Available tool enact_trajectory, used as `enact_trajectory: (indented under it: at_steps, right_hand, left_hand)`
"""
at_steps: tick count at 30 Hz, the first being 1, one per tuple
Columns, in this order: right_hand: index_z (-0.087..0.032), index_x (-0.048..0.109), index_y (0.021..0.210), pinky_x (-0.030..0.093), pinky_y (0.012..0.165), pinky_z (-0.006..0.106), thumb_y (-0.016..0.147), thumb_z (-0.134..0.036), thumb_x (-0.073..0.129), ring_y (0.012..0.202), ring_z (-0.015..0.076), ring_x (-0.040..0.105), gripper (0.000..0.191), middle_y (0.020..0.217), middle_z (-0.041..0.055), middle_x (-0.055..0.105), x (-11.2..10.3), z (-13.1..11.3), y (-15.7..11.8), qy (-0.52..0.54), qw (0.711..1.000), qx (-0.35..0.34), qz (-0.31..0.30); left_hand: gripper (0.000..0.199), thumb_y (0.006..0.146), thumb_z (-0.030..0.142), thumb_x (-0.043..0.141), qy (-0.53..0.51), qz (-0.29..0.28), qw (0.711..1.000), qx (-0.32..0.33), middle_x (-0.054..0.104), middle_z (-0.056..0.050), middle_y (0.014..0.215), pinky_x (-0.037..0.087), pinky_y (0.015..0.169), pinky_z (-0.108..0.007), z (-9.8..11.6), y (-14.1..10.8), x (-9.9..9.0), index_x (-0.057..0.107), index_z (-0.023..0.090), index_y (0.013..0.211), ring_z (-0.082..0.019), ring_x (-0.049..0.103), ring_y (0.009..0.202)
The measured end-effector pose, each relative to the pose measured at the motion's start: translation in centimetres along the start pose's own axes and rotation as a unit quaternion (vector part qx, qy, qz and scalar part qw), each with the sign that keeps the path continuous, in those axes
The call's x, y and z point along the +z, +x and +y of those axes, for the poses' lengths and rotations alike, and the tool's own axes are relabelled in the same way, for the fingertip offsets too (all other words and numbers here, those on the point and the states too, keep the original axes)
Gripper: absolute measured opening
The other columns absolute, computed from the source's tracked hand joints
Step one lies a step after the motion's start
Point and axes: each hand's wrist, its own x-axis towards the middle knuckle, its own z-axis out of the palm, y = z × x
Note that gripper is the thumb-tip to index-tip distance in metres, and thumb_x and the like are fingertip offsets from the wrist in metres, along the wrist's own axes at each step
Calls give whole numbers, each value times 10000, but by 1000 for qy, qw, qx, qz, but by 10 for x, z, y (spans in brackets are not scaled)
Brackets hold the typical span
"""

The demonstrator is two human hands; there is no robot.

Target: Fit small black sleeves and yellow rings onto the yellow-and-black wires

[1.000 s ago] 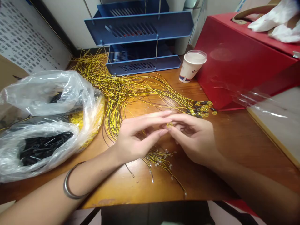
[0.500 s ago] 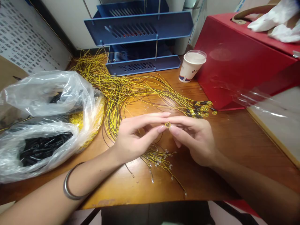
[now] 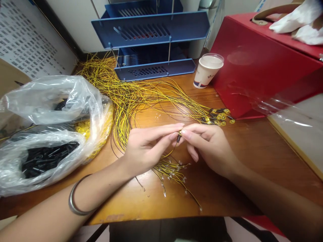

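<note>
Between my two hands, in the middle of the head view, is a small black sleeve (image 3: 178, 138) with a bit of yellow at its top. A thin wire (image 3: 173, 149) runs down from its lower end. My left hand (image 3: 142, 148) pinches it between thumb and forefinger from the left, fingers stretched along behind. From the right, my right hand (image 3: 213, 146) grips the yellow end with thumb and forefinger, its lower fingers curled loosely. Just below my hands lie loose wire ends (image 3: 174, 171) with small clear tips.
Yellow and dark wires (image 3: 121, 97) spread across the table (image 3: 121, 205). Finished-looking black pieces with yellow ends (image 3: 220, 117) lie right. Plastic bags (image 3: 83, 90) at left hold black sleeves (image 3: 47, 156) and yellow rings (image 3: 101, 137). Behind stand a blue rack (image 3: 153, 32), paper cup (image 3: 207, 71) and red box (image 3: 257, 67).
The small piece has turned between my fingers: its yellow opening faced me before, and now the black side and wire show below. My right hand's lower fingers have moved slightly down.
</note>
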Motion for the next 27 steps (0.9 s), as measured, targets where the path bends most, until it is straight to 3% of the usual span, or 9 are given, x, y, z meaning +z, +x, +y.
enact_trajectory:
  at_steps: [3, 6, 16, 27]
  right_hand:
    - [-154, 695, 762, 324, 385, 205, 877, -354, 638, 370, 58, 414, 238, 476, -35, 580, 0, 1, 0, 5, 1000, 7, -10]
    - [-155, 688, 737, 330, 395, 203, 858, -400, 660, 378, 64, 411, 275, 434, -44, 535, 0, 1, 1, 2, 1000, 8, -16]
    - [-156, 715, 788, 360, 441, 222, 873, -464, 640, 406, 77, 410, 328, 436, -38, 515, -3, 6, 1, -16, 999, 18, -28]
    - [-165, 739, 806, 347, 479, 242, 896, -463, 618, 465, 102, 430, 333, 442, -27, 510, -6, 8, 3, -20, 999, 14, -44]
  left_hand:
    - [261, 871, 61, 644, -3, -2, 1000, 4, 786, -26, 972, 570, 632, -81, 1, 1, 0, 744, 164, 1089, -46, 711, 598]
    - [264, 862, 51, 648, -7, 0, 1000, 17, 787, -25, 971, 556, 610, -73, 0, 0, 0, 750, 169, 1076, -37, 697, 579]
    - [247, 869, 77, 632, -26, -10, 1000, 6, 757, -40, 1088, 622, 736, -178, -1, 1, 0, 760, 200, 1039, -124, 761, 783]
    - [259, 842, 30, 651, -38, -7, 999, 10, 755, -51, 1089, 611, 843, -183, -1, 1, 1, 762, 170, 1028, -149, 749, 951]
